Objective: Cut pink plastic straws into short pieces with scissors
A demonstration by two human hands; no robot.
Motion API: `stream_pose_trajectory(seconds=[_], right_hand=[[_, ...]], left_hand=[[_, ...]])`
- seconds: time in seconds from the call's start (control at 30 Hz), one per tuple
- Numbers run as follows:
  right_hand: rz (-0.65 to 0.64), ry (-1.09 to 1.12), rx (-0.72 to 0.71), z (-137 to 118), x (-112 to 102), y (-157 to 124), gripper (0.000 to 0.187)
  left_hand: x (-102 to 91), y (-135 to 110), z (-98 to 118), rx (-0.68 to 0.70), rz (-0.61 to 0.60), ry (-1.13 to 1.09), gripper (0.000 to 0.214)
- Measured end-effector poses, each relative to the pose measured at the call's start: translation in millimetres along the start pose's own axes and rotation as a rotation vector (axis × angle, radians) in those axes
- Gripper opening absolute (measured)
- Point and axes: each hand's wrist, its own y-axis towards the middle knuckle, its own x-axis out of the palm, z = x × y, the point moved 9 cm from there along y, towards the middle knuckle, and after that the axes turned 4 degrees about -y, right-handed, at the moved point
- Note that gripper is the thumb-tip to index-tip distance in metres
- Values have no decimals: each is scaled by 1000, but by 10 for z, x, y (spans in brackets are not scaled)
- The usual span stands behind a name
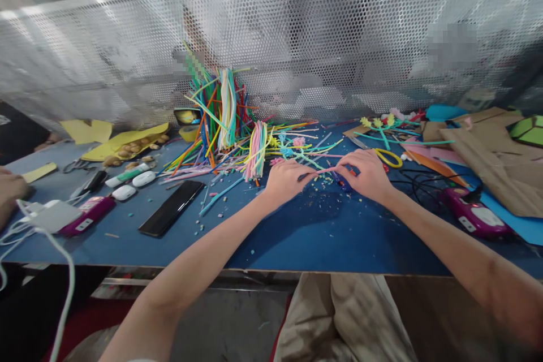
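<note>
— What is being held?
— A thin pink pipe cleaner (326,170), lying nearly level just above the blue tabletop (297,232).
— Where exactly?
— Stretched between the two hands, each end pinched in fingertips; its middle shows, short and straight.

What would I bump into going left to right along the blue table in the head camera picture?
White charger → black phone → left hand → right hand → purple glue gun → brown paper.
</note>
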Motion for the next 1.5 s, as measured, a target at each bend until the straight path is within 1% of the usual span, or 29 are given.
stream_pose_trajectory(seconds=[0.1, 0.13, 0.2, 0.23, 0.33, 0.4, 0.47, 0.53, 0.63, 0.73, 0.77, 0.87, 1.0, 1.07, 1.13, 1.2, 1.33, 1.43, 1.5], right_hand=[[-66, 20, 77, 323, 7, 0, 27], [-106, 12, 103, 440, 17, -13, 25], [-229, -27, 97, 611, 77, -63, 21], [-305, -40, 71, 660, 124, -101, 26], [-528, -52, 15, 736, 291, -247, 44], [-646, -55, 18, 754, 388, -327, 47], [-729, -52, 20, 747, 439, -370, 45], [-779, -57, 28, 751, 426, -386, 41], [-865, -101, 67, 829, 341, -444, 34], [-963, -110, 118, 933, 258, -552, 36], [-971, -114, 122, 957, 233, -571, 38], [-942, -148, 100, 991, 190, -577, 46], [-948, -195, 103, 1039, 224, -616, 53], [-911, -218, 109, 1057, 217, -595, 56], [-827, -237, 101, 1035, 174, -518, 57], [-723, -261, 84, 963, 107, -402, 54], [-549, -298, 86, 739, 15, -178, 38], [-507, -362, 128, 660, 83, -94, 36], [-547, -423, 137, 678, 221, -86, 37]], left_hand=[[32, -23, -44, -56, -49, 5, 23], [50, -32, -58, -76, -75, 13, 22], [85, -48, -80, -112, -133, 30, 22], [99, -53, -84, -125, -159, 34, 22], [117, -56, -82, -154, -213, 23, 26], [127, -58, -91, -177, -236, 15, 27], [143, -65, -112, -204, -258, 10, 28], [161, -74, -133, -224, -274, 3, 28], [166, -81, -157, -237, -272, -5, 27], [174, -88, -177, -248, -273, -1, 24], [181, -92, -184, -252, -275, 1, 24], [210, -102, -202, -264, -290, -3, 23], [244, -108, -231, -282, -320, -23, 19], [252, -107, -242, -289, -334, -34, 18], [260, -106, -244, -291, -346, -43, 17], [266, -105, -242, -292, -354, -50, 18], [277, -113, -241, -295, -369, -50, 19], [285, -122, -234, -287, -381, -48, 20], [288, -129, -226, -277, -385, -45, 20]])
